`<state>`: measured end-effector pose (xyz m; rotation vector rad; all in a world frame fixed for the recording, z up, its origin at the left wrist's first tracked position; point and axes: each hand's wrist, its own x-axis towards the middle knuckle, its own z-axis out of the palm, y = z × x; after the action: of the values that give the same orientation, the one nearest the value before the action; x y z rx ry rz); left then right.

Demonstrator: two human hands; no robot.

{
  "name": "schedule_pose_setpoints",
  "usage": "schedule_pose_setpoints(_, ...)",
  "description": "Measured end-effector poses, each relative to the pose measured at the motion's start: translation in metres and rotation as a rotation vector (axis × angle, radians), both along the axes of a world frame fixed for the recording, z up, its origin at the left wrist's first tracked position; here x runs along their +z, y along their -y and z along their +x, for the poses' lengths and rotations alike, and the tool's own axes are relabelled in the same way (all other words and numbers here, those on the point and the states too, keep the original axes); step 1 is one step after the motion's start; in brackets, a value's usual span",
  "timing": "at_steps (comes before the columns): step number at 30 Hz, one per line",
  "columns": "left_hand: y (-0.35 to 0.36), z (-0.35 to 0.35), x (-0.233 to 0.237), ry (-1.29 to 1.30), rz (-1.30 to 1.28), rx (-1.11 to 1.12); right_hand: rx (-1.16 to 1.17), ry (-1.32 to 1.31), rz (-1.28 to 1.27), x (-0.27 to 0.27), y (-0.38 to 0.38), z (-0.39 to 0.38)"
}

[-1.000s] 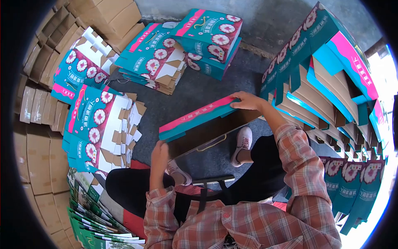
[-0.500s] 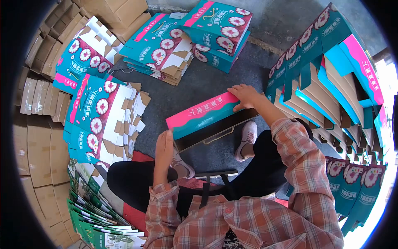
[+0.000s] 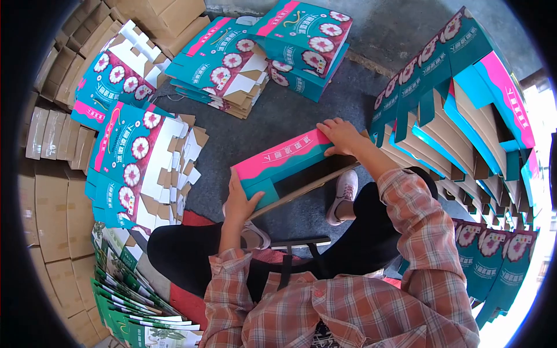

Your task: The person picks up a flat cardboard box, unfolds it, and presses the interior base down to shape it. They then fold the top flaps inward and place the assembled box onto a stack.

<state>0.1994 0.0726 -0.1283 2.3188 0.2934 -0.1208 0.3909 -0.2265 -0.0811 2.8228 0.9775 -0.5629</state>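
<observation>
A long carton (image 3: pixel 284 154), pink and teal with white lettering, lies between my hands, its dark open side facing me. At its left end my left hand (image 3: pixel 237 200) rests with the thumb over a teal flap (image 3: pixel 261 193) and the fingers along the end. My right hand (image 3: pixel 343 138) grips the carton's far right corner, fingers on the pink face and thumb at the opening's edge. The carton's underside is hidden.
Flattened teal cartons (image 3: pixel 136 151) are piled at the left. More stacks (image 3: pixel 217 55) and a formed box (image 3: pixel 307 35) stand ahead. Nested cartons (image 3: pixel 458 116) rise at the right. Brown boxes (image 3: pixel 55 203) line the left edge; green packaging (image 3: pixel 139 313) is at lower left.
The teal flap at the carton's left end now lies folded over part of the opening. My left hand has turned, its thumb spread onto that flap. The carton's opening has tilted slightly.
</observation>
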Motion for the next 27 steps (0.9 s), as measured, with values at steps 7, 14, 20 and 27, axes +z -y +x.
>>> schedule_pose_setpoints(7,-0.003,0.001,-0.005,-0.055,0.041,0.003,-0.267,-0.028,-0.120,0.055,0.022,0.023)
schedule_pose_setpoints(14,-0.007,0.001,-0.018,-0.067,0.103,-0.009,-0.141,-0.485,0.167,0.020,0.028,-0.012)
schedule_pose_setpoints(20,-0.007,0.001,-0.021,0.003,0.110,-0.028,-0.105,-0.594,0.076,0.012,0.029,-0.012)
schedule_pose_setpoints(27,-0.010,0.001,-0.022,-0.037,0.061,-0.023,-0.093,-0.616,-0.038,0.033,0.035,-0.019)
